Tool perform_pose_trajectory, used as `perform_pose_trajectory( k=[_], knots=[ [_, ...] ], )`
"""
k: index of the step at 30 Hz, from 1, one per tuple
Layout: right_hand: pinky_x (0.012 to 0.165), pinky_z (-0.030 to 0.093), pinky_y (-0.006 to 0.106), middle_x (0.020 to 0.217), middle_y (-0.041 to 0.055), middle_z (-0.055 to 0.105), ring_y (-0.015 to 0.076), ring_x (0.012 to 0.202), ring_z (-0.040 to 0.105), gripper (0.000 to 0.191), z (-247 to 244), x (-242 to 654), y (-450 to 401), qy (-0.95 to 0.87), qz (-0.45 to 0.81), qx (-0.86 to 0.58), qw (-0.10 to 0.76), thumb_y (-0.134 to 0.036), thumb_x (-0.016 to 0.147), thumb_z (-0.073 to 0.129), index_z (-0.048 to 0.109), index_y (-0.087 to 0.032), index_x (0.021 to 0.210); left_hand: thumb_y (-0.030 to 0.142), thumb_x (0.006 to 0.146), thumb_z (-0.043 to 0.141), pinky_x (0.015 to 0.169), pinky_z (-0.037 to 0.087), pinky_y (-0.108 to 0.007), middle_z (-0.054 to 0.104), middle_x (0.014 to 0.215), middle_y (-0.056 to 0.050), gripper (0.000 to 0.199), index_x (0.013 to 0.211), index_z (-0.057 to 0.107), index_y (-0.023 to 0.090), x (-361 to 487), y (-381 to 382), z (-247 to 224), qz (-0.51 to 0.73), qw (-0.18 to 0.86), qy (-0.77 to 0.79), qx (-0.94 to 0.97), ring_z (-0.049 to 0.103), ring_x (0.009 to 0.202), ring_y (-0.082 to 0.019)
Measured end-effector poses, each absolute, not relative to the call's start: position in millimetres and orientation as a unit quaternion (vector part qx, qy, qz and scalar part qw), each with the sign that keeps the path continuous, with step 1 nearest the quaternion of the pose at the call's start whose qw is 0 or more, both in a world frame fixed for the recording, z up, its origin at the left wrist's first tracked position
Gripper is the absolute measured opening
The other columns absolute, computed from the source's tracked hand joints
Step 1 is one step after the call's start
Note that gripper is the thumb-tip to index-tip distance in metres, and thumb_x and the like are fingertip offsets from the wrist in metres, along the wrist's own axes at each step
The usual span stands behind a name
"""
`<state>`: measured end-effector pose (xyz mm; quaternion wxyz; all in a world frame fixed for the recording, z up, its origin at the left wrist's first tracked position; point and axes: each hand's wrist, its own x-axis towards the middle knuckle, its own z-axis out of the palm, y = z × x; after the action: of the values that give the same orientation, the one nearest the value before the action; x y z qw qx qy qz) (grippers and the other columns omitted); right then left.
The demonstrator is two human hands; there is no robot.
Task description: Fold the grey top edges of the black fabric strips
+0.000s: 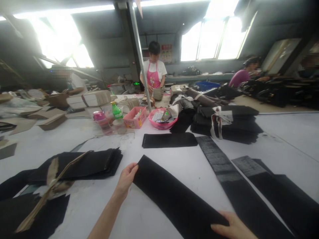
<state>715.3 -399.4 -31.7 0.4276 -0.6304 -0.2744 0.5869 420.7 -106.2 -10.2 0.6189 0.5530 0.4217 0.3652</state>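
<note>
A long black fabric strip [171, 192] stretches slantwise between my two hands above the white tabletop. My left hand [127, 179] pinches its far left corner between thumb and fingers. At the lower right, my right hand [230, 225] grips the near end, its thumb on top and the other fingers hidden underneath. Just beyond the strip lies a flat black stack of pieces [169, 140]. To the right, a long black strip [224, 169] with a shinier far part rests on the table, and more black strips [279, 186] lie beside it.
Tied black bundles lie at left [82, 164] and back right [226, 124]. A pink basket [163, 124], pink box [136, 118], green bottle [116, 111] and pink-lidded cup [101, 119] stand mid-table. A person in a pink apron [153, 74] handles grey pieces across the table; other people sit nearby.
</note>
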Motion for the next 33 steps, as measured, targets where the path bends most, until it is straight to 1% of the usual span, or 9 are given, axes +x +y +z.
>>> perform_pose_trajectory(
  k=[3, 6, 10, 16, 21, 24, 27, 29, 33],
  knots=[
    [0.081, 0.053, 0.037, 0.084, 0.008, 0.073, 0.0278, 0.086, 0.068, 0.047, -8.0, 739.2, -381.6, -0.201, 0.517, -0.658, 0.509, -0.042, 0.062, 0.079, 0.072, -0.014, 0.099, 0.047, 0.072, 0.069, 0.063, 0.047, -0.023, 0.071, 0.078, -0.003, 0.043, 0.099, 0.066, 0.013, 422.1, -96.1, -18.0, 0.369, 0.619, 0.447, 0.53, 0.062, 0.067, -0.015],
    [0.085, 0.053, 0.037, 0.092, 0.008, 0.073, 0.0258, 0.089, 0.068, 0.047, 18.8, 766.1, -345.6, -0.213, 0.445, -0.661, 0.565, -0.041, 0.064, 0.079, 0.07, -0.015, 0.103, 0.048, 0.07, 0.07, 0.059, 0.047, -0.023, 0.071, 0.076, -0.003, 0.045, 0.099, 0.066, 0.013, 428.6, -78.7, -19.9, 0.368, 0.617, 0.454, 0.528, 0.062, 0.063, -0.015],
    [0.074, 0.056, 0.033, 0.089, 0.0072, 0.072, 0.0243, 0.082, 0.068, 0.043, 37.1, 804.3, -270.7, -0.266, 0.333, -0.683, 0.593, -0.042, 0.063, 0.08, 0.069, -0.015, 0.095, 0.048, 0.068, 0.069, 0.055, 0.047, -0.023, 0.07, 0.073, -0.003, 0.044, 0.095, 0.067, 0.013, 447.1, -41.4, -13.9, 0.388, 0.57, 0.476, 0.546, 0.062, 0.062, -0.016],
    [0.069, 0.054, 0.034, 0.083, 0.0067, 0.071, 0.0234, 0.079, 0.067, 0.04, 31.9, 855.0, -136.3, -0.35, 0.228, -0.709, 0.568, -0.046, 0.066, 0.074, 0.064, -0.013, 0.087, 0.047, 0.081, 0.06, 0.059, 0.05, -0.027, 0.067, 0.073, -0.001, 0.04, 0.099, 0.064, 0.012, 483.5, 39.1, -10.4, 0.405, 0.498, 0.517, 0.566, 0.062, 0.062, -0.014],
    [0.082, 0.049, 0.038, 0.096, 0.0115, 0.067, 0.0265, 0.095, 0.063, 0.027, 4.0, 863.8, -74.8, -0.353, 0.129, -0.788, 0.488, -0.022, 0.07, 0.073, 0.063, -0.012, 0.093, 0.041, 0.09, 0.055, 0.072, 0.052, -0.033, 0.063, 0.096, -0.004, 0.031, 0.103, 0.061, 0.013, 501.9, 84.4, -34.4, 0.371, 0.396, 0.574, 0.613, 0.062, 0.081, -0.016],
    [0.097, 0.04, 0.045, 0.117, 0.0141, 0.058, 0.0285, 0.114, 0.052, 0.038, -15.0, 844.6, -83.4, -0.37, 0.068, -0.826, 0.42, -0.008, 0.072, 0.068, 0.061, -0.015, 0.109, 0.038, 0.082, 0.062, 0.068, 0.046, -0.033, 0.063, 0.081, -0.004, 0.026, 0.094, 0.065, 0.015, 502.6, 99.8, -59.1, 0.324, 0.335, 0.603, 0.647, 0.059, 0.075, -0.019],
    [0.099, 0.039, 0.04, 0.117, 0.0084, 0.058, 0.024, 0.113, 0.052, 0.038, -27.1, 809.9, -122.3, -0.417, 0.06, -0.832, 0.361, -0.01, 0.074, 0.068, 0.062, -0.02, 0.111, 0.04, 0.073, 0.065, 0.061, 0.038, -0.031, 0.062, 0.072, -0.003, 0.031, 0.095, 0.068, 0.018, 497.8, 117.3, -83.5, 0.272, 0.256, 0.623, 0.687, 0.058, 0.073, -0.024],
    [0.097, 0.041, 0.034, 0.111, 0.0034, 0.061, 0.0196, 0.108, 0.055, 0.033, -29.4, 781.5, -162.9, -0.467, 0.082, -0.816, 0.33, -0.011, 0.075, 0.069, 0.064, -0.023, 0.106, 0.049, 0.076, 0.058, 0.058, 0.037, -0.028, 0.063, 0.075, -0.001, 0.037, 0.101, 0.067, 0.023, 494.1, 126.8, -94.4, 0.225, 0.203, 0.628, 0.717, 0.059, 0.073, -0.024],
    [0.099, 0.04, 0.033, 0.116, 0.0033, 0.059, 0.0181, 0.11, 0.052, 0.028, -23.6, 733.7, -262.4, -0.567, 0.103, -0.773, 0.266, -0.01, 0.083, 0.062, 0.063, -0.023, 0.108, 0.057, 0.083, 0.043, 0.06, 0.039, -0.026, 0.064, 0.08, 0.0, 0.044, 0.105, 0.065, 0.025, 488.7, 124.7, -94.0, 0.193, 0.152, 0.62, 0.745, 0.061, 0.079, -0.023]
  ],
)
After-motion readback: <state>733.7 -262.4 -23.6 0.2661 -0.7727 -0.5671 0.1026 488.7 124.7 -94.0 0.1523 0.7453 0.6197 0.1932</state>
